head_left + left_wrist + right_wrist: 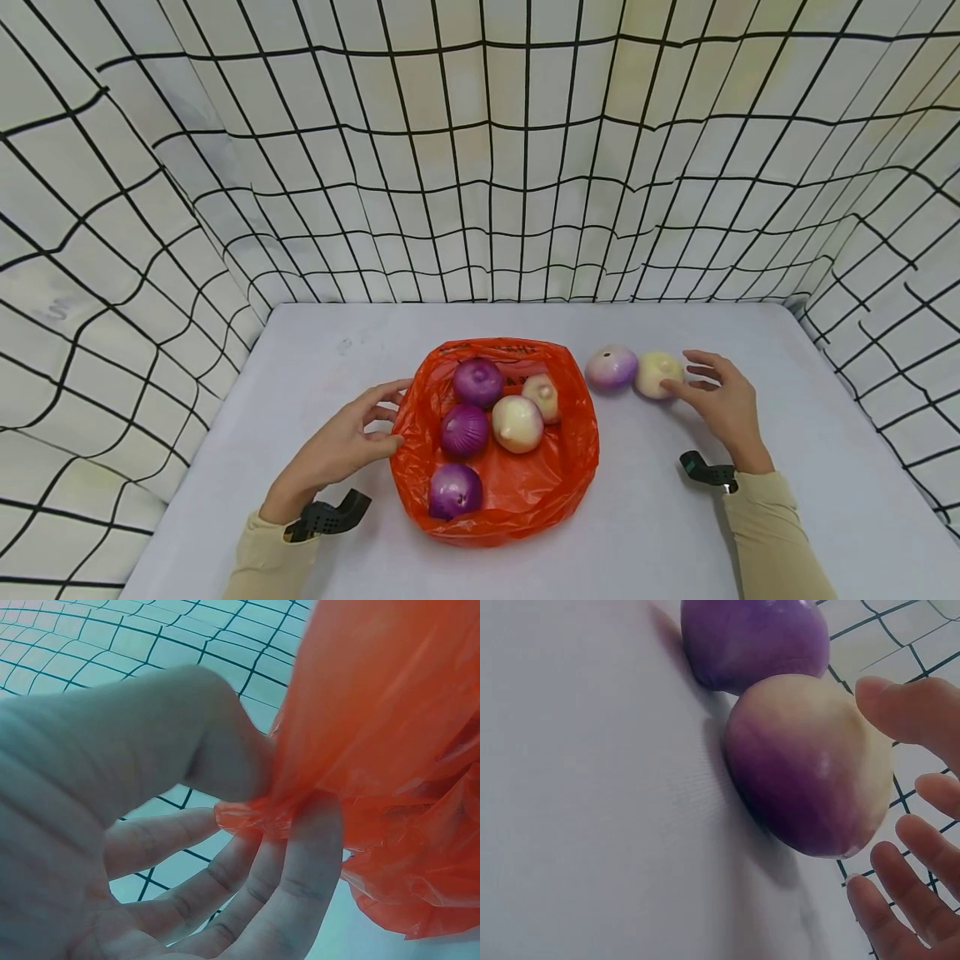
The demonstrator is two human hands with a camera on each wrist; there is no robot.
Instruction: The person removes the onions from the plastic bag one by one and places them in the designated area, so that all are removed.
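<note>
My left hand [348, 437] is at the left side of a red plastic bag [405, 492]. In the left wrist view its thumb and fingers pinch a fold of the bag [390, 697]. Inside the wide-mouthed bag lie purple onions, among them a ribbed one [464, 430], and paler ones such as a cream onion [517, 423]. To the right of the bag, my right hand [722, 404] is spread beside a pale onion [657, 375]. The right wrist view shows this onion [810, 769] half purple, half cream, with the thumb close at its side. A purple-and-white onion [611, 368] sits against it.
All this stands on a white table [637, 533]. Black netting [487, 167] over pale walls rises along its back, left and right sides. A dark camera mount is strapped to each wrist, the left mount [330, 515] close to the bag.
</note>
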